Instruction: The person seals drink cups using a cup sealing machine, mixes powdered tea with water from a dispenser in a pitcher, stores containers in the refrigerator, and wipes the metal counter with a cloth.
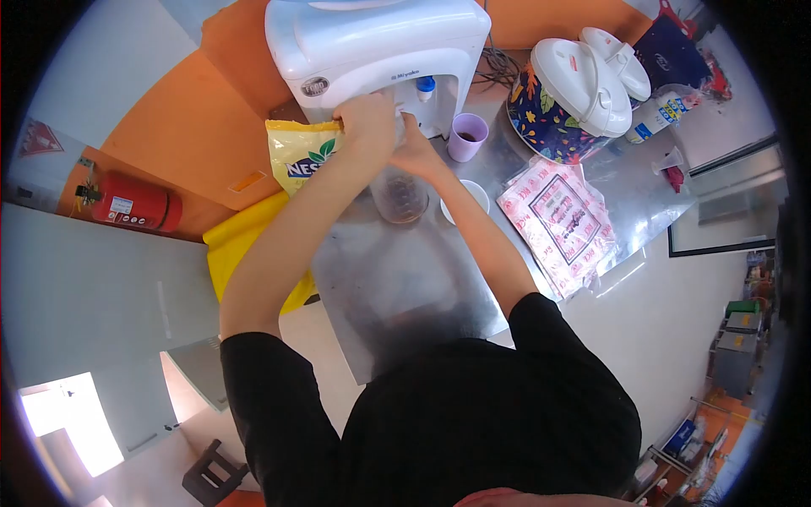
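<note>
Black shirt cloth [498, 414] fills the near foreground, with both forearms reaching past it to the white water dispenser [380, 42]. The left hand [365, 118] bends in at the dispenser's front and the right hand [414, 154] comes up beside it with its thumb raised, probably because whatever they handle sits inside the recess; how tightly the fingers close, or on what, I cannot tell. Just below them, a clear jar [400, 201] with something brownish inside stands upright on the metal surface [397, 291], likely kept close for easy reach. Beside the dispenser is a purple cup [462, 150] of dark liquid; a white bowl [478, 193] is partly behind the right forearm. A yellow packet [285, 144] stands on the left; pink-printed bags [562, 220] and a patterned container [545, 122] lie rightward. A red extinguisher [127, 203] hangs on the wall.
</note>
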Demonstrator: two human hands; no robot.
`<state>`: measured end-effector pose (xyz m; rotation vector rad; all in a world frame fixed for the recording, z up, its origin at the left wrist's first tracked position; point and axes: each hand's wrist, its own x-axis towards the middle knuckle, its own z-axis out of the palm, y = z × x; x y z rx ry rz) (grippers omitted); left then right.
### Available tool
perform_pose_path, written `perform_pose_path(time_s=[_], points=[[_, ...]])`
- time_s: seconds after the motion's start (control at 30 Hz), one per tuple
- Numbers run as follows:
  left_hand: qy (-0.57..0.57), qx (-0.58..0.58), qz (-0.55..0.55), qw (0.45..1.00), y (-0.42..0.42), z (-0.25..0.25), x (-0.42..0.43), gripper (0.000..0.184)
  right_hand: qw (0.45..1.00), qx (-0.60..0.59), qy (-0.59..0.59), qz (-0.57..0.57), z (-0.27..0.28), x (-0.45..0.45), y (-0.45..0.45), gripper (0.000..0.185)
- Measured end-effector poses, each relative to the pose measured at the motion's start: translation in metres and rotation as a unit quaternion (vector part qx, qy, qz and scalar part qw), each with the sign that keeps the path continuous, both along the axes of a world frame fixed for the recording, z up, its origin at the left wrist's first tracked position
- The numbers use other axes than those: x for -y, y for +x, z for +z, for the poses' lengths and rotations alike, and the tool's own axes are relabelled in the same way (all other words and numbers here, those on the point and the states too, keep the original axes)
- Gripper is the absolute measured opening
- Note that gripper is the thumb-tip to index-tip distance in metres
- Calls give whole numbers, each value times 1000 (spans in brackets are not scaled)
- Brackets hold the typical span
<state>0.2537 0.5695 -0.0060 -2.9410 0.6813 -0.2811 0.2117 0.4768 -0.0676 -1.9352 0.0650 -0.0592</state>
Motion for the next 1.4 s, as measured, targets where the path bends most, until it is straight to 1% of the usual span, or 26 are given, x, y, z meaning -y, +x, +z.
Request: perform_pose_path(time_s=[0.03,0.13,0.23,0.33,0.4,0.53,0.73,0.83,0.93,1.03,1.13,1.2,1.3,1.4], points=[[13,-1,13,1000,0,0,2,33,1000,1,5,-2,1,0,-1,97],[51,2,-11,999,1,2,2,38,1000,-5,6,-13,2,-2,-3,99],[31,29,-12,999,-3,-7,0,43,999,-13,-17,-25,-4,-4,2,102],[12,41,-6,999,-4,-11,-3,28,999,-6,-28,-26,-4,-5,3,105],[21,31,-13,999,-4,-11,-4,29,999,-25,-33,-20,-1,-4,3,105],[71,27,-10,997,-7,-7,-4,35,1000,-6,-4,-2,-6,-3,5,102],[87,-2,12,996,-10,-1,1,51,1000,13,-8,-10,-9,-2,7,96],[85,-29,14,996,-9,0,2,54,1000,9,-8,-9,-11,-2,7,94],[84,-7,19,996,-10,-1,3,54,1000,-8,-11,-6,-12,-1,7,94],[96,43,-1,994,-10,-5,1,53,1000,-16,-14,0,-7,-2,5,94],[101,-12,-3,995,-10,-1,2,55,999,-22,-33,-8,-9,-3,9,95],[91,-18,-2,996,-10,-1,2,55,999,-19,-48,-12,-19,0,14,96],[93,-21,-14,995,-9,-3,2,55,997,-57,-51,-7,-12,-1,10,97],[85,-20,-30,996,-5,-8,-1,54,999,-29,-26,-1,-9,-1,8,98]])
